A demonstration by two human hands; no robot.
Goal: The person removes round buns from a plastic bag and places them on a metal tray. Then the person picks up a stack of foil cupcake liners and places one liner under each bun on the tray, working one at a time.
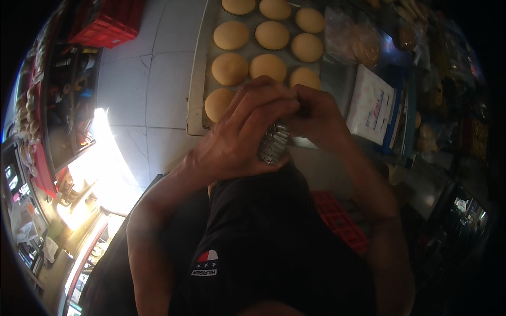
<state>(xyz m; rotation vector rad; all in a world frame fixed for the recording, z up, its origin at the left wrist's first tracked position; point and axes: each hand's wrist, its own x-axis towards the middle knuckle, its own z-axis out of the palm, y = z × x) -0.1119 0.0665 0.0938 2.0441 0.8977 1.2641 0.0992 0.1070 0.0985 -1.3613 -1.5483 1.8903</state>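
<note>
My left hand (233,130) is curled around a stack of fluted metal baking tins (273,143), whose ridged rims show below the palm. My right hand (318,116) meets the left fingertips at the far end of the stack. Its fingertips are bunched and in shadow, so whether they pinch anything is hidden. Just beyond both hands lies a metal baking tray (201,75) with rows of round golden buns (272,34). Dark fluted edges show under some of them. The left hand partly covers one bun (218,104) in the nearest row.
Right of the tray are clear plastic bags (344,39) and a white packet (371,104) bearing print. A red plastic crate (110,23) stands on the tiled floor (166,87) at upper left. Another red crate (340,221) sits low at right. Shelves (71,91) line the left.
</note>
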